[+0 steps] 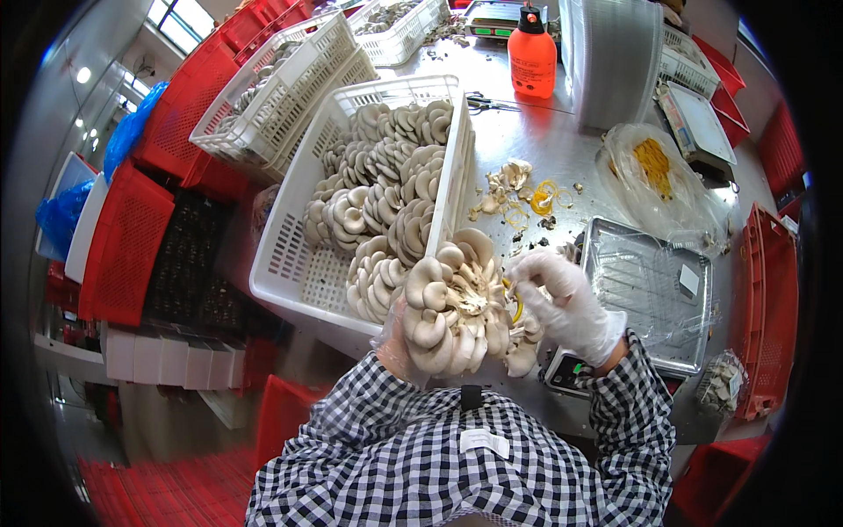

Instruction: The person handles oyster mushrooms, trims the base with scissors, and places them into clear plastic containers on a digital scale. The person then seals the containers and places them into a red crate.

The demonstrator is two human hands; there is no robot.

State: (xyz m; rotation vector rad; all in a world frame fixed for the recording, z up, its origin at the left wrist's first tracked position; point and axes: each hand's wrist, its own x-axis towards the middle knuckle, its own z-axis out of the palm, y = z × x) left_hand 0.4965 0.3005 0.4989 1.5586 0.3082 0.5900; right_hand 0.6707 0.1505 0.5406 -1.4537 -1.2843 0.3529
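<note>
A large cluster of pale grey oyster mushrooms (471, 303) rests in my left hand (395, 339), its cut stem base facing up. That hand wears a thin clear plastic glove and is mostly hidden behind the caps. Just right of the cluster is my right hand (560, 296) in a white glove, fingers curled; whether they pinch something is unclear. Yellow rubber band (517, 306) shows between this hand and the cluster. Smaller mushrooms (523, 346) appear below it. Beyond my left hand, a white plastic crate (296, 290) holds many more oyster mushroom clusters (385, 184).
A film-covered metal tray (649, 296) sits on a scale (566, 372) at right. Behind are a bag of rubber bands (652, 171), mushroom scraps (507, 181), scissors (490, 104), a red spray bottle (532, 59) and stacked clear trays (612, 66). Red crates (125, 244) stand left.
</note>
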